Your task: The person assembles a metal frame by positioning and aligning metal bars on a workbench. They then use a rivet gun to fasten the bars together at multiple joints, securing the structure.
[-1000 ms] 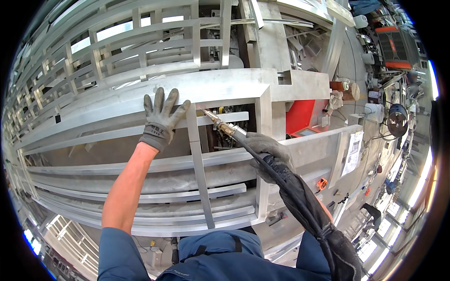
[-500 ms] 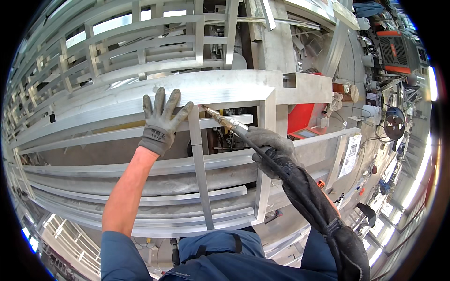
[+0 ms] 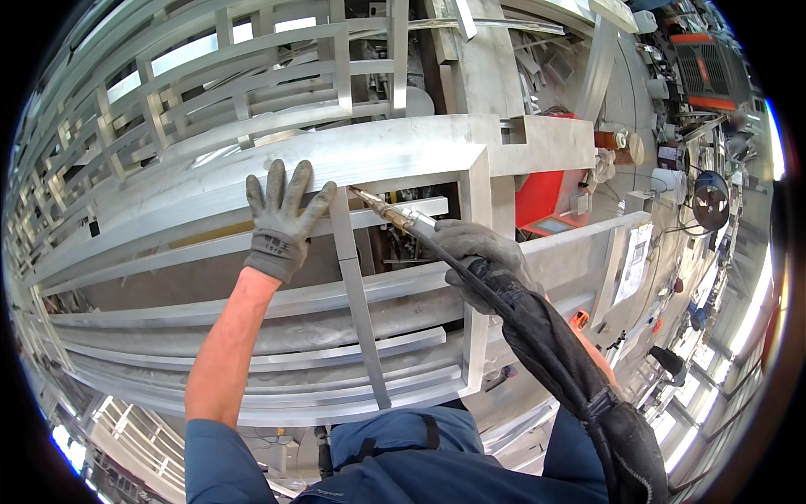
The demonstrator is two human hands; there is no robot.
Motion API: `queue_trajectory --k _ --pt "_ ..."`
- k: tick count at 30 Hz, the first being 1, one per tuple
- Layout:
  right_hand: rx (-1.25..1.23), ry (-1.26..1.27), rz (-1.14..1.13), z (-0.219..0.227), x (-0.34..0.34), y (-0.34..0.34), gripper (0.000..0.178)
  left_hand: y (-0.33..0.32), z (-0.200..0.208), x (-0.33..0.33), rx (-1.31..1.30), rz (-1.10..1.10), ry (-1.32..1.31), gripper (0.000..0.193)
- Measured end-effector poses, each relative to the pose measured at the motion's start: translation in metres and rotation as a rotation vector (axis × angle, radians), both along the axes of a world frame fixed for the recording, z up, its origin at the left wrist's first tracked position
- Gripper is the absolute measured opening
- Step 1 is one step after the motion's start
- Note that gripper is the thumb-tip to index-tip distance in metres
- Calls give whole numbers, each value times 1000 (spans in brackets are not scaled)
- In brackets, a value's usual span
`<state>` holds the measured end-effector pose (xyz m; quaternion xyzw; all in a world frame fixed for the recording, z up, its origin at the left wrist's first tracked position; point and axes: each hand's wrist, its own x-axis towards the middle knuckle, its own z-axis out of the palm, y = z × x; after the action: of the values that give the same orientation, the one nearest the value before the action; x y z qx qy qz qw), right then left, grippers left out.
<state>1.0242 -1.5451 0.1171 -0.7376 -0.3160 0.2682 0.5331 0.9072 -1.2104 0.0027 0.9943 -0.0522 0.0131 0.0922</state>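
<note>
The person works over a silvery metal frame (image 3: 429, 163) that spreads across the near and middle part of the scene, its long rails running left to right. The left hand (image 3: 284, 223), in a grey glove, is spread flat and grasps nothing; its fingers lie over the frame's wide far rail, the thumb beside the far end of a narrow crossbar (image 3: 346, 239). The right hand (image 3: 483, 245), also gloved, is closed around a torch (image 3: 393, 215) with a brass-coloured neck, which slants far and left from the grip. The torch's tip sits just right of that crossbar's far end, close to the wide rail (whether it touches the metal cannot be told). A black sleeve (image 3: 554, 361) runs from the right hand along the right forearm toward the near edge. Farther off, more slatted frames (image 3: 252, 46) fill the far left. To the right of the torch stands a red machine (image 3: 540, 195), and a printed sheet (image 3: 633, 265) rests against the frame's right end. A dark round fan (image 3: 711, 200) stands at the far right.
</note>
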Motion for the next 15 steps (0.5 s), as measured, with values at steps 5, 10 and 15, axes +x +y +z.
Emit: queue_trajectory --k 5,10,15 --pt "65 -13 -5 -5 2 3 28 -2 2 3 -27 1 21 102" --pt "95 -21 -10 -7 4 6 28 -1 5 1 4 9 67 109" --pt "96 -18 15 -9 3 3 31 -1 5 2 14 12 96 117"
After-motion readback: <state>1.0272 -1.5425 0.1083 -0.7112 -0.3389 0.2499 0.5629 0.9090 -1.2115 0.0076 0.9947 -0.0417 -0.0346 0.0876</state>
